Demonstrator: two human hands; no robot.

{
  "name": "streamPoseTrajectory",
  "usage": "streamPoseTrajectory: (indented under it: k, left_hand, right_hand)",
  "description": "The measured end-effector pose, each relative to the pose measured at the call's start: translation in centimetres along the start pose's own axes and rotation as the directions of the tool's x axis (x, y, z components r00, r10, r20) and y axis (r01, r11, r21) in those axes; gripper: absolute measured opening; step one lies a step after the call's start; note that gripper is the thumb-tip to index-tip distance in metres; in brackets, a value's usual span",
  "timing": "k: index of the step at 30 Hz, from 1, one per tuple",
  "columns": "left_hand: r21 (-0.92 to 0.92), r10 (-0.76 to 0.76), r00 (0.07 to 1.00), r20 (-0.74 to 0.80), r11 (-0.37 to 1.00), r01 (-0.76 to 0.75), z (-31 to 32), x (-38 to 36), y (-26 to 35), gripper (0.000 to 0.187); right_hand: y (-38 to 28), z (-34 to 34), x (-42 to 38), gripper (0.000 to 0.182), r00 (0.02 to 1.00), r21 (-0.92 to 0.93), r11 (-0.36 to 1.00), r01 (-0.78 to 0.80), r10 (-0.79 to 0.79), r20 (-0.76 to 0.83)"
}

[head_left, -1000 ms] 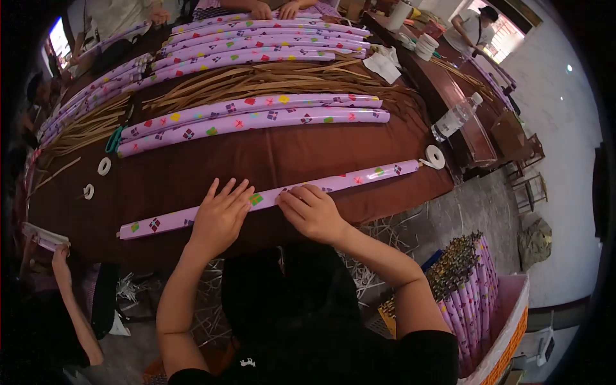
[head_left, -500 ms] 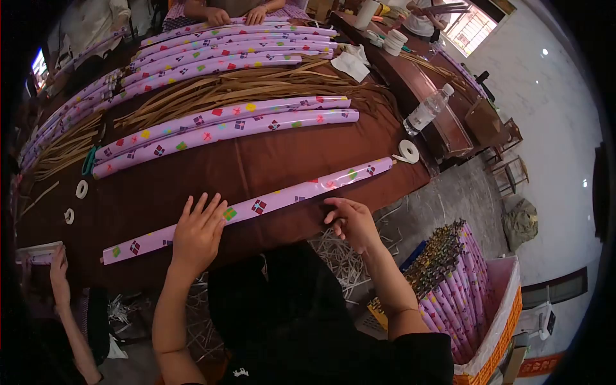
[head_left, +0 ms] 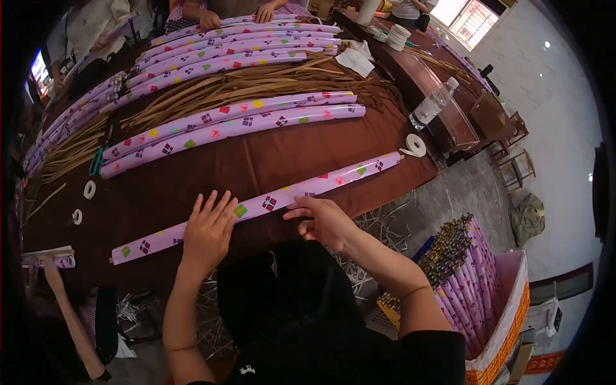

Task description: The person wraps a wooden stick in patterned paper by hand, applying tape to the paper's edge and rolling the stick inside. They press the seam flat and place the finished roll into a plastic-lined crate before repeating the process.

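A long purple roll of printed wrapping paper [head_left: 289, 197] lies slantwise on the brown cloth-covered table [head_left: 276, 154], a thin stick end showing at each tip. My left hand [head_left: 210, 224] rests flat on its left half, fingers spread. Just below the middle of the roll is my right hand [head_left: 321, 221], fingers apart and partly curled, index finger at the roll's near edge; whether it touches is unclear. Beyond lie two more purple rolls [head_left: 237, 128]. A white tape roll [head_left: 415, 145] sits near the right end of the roll.
Brown strips [head_left: 237, 90] and more rolls [head_left: 237, 46] cover the far side. A water bottle [head_left: 434, 104] stands at the right edge. An orange crate [head_left: 507, 321] of rolls is lower right. Co-workers' hands show at the far side and a co-worker's arm [head_left: 67, 308] at left.
My right hand has moved left along the roll, toward my left hand. My left hand stays on the roll. The whole view has shifted slightly.
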State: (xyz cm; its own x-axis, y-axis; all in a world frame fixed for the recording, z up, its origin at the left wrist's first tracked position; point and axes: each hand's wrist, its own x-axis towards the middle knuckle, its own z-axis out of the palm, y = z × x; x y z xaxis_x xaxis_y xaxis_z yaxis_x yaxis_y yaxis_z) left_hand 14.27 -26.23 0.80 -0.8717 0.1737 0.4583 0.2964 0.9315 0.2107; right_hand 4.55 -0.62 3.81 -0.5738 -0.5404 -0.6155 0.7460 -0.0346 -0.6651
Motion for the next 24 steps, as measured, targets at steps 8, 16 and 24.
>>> streamPoseTrajectory:
  k: [8,16,24]
  left_hand:
    - [-0.018,-0.015,0.999,0.03,1.0,0.015,0.0,0.4,-0.3,0.033]
    - [-0.033,-0.032,0.999,0.03,0.999,0.033,0.1,0.3,-0.3,0.031]
    - [-0.03,-0.028,0.999,0.017,0.999,0.028,-0.3,0.3,0.3,0.031]
  right_hand:
    - [1.9,0.5,1.5,0.028,0.975,-0.017,0.984,0.175,-0.175,-0.139]
    - [2.3,0.2,-1.8,0.038,0.99,0.226,0.967,0.116,-0.13,0.051]
    - [-0.6,-6.3,-2.3,0.041,0.891,-0.066,0.94,0.336,-0.339,-0.301]
